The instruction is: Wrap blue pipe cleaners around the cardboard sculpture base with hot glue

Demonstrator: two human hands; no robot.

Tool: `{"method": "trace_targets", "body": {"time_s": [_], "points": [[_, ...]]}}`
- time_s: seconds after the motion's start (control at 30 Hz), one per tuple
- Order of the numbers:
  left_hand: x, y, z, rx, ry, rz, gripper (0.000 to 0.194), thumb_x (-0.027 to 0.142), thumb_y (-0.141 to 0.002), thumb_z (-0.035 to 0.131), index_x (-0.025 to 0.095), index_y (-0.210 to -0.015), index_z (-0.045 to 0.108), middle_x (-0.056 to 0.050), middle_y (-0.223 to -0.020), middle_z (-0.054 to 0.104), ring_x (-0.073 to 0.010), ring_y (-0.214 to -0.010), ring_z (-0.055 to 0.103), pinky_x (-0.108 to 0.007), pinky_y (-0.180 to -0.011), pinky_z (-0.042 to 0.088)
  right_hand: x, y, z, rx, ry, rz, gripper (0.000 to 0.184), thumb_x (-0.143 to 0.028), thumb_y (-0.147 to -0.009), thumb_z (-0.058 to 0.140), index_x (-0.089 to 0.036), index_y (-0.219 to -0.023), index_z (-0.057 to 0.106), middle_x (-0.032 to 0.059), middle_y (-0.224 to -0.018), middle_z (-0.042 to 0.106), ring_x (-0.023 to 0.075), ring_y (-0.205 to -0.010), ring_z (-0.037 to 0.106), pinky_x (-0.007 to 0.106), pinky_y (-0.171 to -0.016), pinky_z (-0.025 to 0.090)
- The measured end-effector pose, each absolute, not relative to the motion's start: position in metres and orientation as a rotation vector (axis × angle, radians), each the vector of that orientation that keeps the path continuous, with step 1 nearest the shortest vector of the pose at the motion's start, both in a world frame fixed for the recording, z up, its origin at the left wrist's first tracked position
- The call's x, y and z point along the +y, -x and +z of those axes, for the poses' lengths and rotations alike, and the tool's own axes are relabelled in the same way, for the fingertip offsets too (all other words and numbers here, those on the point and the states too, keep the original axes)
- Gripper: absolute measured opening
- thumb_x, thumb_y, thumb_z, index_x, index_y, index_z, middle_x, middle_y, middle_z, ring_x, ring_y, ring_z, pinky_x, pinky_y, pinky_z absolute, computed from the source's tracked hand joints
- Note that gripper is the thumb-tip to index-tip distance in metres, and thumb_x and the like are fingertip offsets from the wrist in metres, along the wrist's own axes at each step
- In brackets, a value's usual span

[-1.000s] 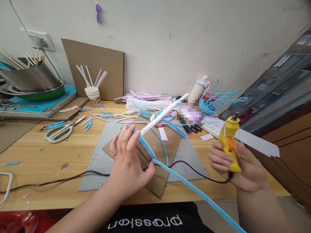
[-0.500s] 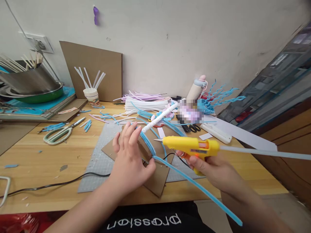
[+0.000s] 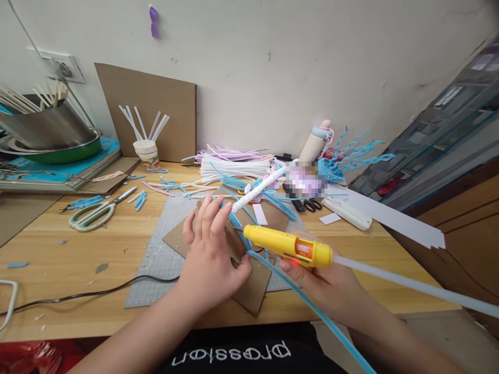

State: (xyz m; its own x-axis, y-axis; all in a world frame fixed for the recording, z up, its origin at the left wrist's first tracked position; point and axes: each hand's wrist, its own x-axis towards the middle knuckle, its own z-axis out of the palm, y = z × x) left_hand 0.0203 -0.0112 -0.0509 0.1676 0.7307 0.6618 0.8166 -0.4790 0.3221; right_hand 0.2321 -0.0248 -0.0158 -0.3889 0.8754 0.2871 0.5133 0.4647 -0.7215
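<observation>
My left hand (image 3: 212,254) grips a curved brown cardboard piece (image 3: 235,243), fingers behind its top and thumb at its lower edge. Blue pipe cleaners (image 3: 244,236) line the right side of that piece, and one long blue strand (image 3: 307,298) trails down to the lower right. From its top a stem wrapped in white (image 3: 259,188) slants up to the right. My right hand (image 3: 323,288) is closed around a yellow hot glue gun (image 3: 286,243) with a translucent glue stick (image 3: 413,284) out of its back. The gun's nozzle points left, at the blue strands.
Flat cardboard (image 3: 253,296) lies on a grey cutting mat (image 3: 146,291). Green-handled scissors (image 3: 93,215) and a black cable (image 3: 97,294) are at the left. Pipe cleaner bundles (image 3: 234,166), a bottle (image 3: 314,145) and a paper cup (image 3: 147,153) stand or lie at the back.
My right hand has brought the glue gun left and tilted it, so its nozzle is now at the blue pipe cleaners. My left hand has barely moved.
</observation>
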Motion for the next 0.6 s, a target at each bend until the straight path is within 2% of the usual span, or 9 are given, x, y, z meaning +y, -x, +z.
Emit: {"method": "trace_targets", "body": {"time_s": [0.1,0.2,0.4,0.6], "points": [[-0.0109,-0.0202,-0.0514,-1.539,2.316,-1.207,0.090,0.024,-0.067,0.066,0.019,-0.145,0.020,-0.020,-0.150,0.038,-0.0367,-0.148,0.024,-0.059,-0.117,0.015,-0.0265,-0.2307,-0.0137,-2.068,1.149,0.695,0.016,-0.037,-0.097,0.052,-0.024,-0.091,0.060,0.0004,-0.079,0.059,0.0173,-0.071,0.058,0.030,-0.065,0.050],[-0.0110,-0.0201,-0.0514,-1.544,2.314,-1.202,0.089,0.024,-0.068,0.065,0.019,-0.145,0.020,-0.020,-0.150,0.038,-0.0363,-0.148,0.024,-0.059,-0.117,0.015,-0.0293,-0.2311,-0.0144,-2.065,1.168,0.690,0.015,-0.037,-0.097,0.052,-0.024,-0.092,0.058,-0.0001,-0.079,0.057,0.0167,-0.070,0.057,0.030,-0.065,0.048],[-0.0108,-0.0196,-0.0508,-1.548,2.316,-1.204,0.090,0.024,-0.068,0.066,0.020,-0.145,0.019,-0.019,-0.150,0.037,-0.0365,-0.148,0.023,-0.058,-0.117,0.015,-0.0306,-0.2327,-0.0166,-2.094,1.212,0.729,0.017,-0.039,-0.098,0.049,-0.024,-0.093,0.056,0.0003,-0.080,0.058,0.0178,-0.071,0.057,0.032,-0.064,0.047],[-0.0110,-0.0188,-0.0509,-1.550,2.313,-1.218,0.091,0.024,-0.068,0.066,0.021,-0.145,0.019,-0.019,-0.151,0.037,-0.0359,-0.148,0.023,-0.058,-0.117,0.014,-0.0328,-0.2352,-0.0175,-2.083,1.222,0.715,0.023,-0.040,-0.097,0.050,-0.024,-0.080,0.051,0.0011,-0.082,0.060,0.0189,-0.074,0.060,0.032,-0.064,0.048]]}}
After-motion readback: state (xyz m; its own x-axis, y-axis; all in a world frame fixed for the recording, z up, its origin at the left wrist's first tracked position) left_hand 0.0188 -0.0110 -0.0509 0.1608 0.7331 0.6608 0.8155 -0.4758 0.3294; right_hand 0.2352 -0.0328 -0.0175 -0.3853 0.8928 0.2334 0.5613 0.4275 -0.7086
